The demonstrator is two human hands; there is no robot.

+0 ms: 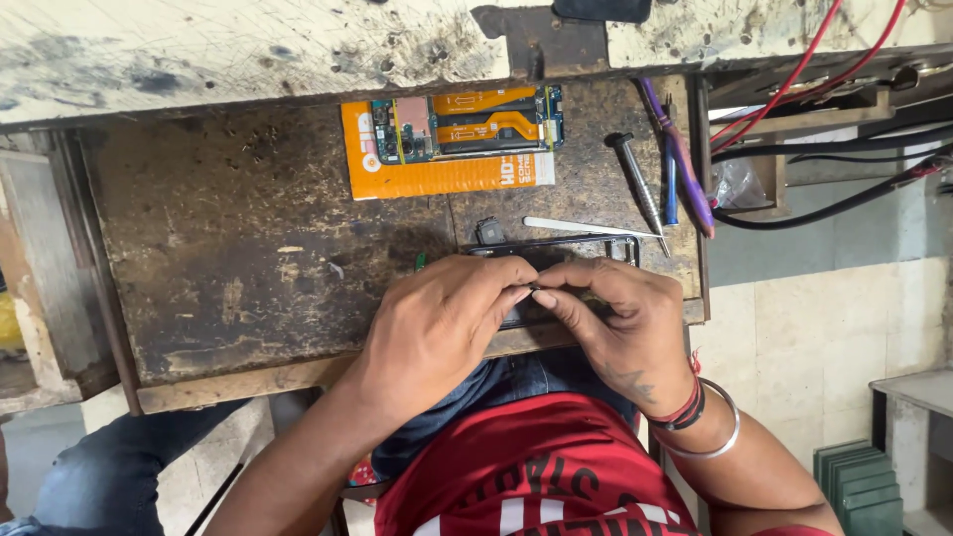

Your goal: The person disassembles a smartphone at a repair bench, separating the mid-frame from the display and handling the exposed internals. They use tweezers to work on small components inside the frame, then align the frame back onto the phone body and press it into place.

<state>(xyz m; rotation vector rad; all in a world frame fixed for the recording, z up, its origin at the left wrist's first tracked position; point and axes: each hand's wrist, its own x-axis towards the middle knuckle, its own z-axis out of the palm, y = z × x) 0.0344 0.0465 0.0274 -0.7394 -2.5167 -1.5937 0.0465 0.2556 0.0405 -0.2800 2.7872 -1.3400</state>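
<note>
My left hand [442, 323] and my right hand [620, 323] meet at the near edge of a worn wooden workbench [248, 268]. Their fingertips pinch together on a tiny dark part [535, 287], too small to identify. Under both hands lies a dark phone frame [556, 246], mostly hidden by my fingers. Farther back, an opened phone with its circuit board showing [467, 123] rests on an orange flat box [437, 177].
White tweezers [586, 228], a metal screwdriver [635, 179] and purple and blue tools [685, 169] lie at the bench's right. Red and black cables [824, 79] run at upper right. A small dark piece [489, 231] sits by the frame. Green blocks [859, 486] stand on the floor at right.
</note>
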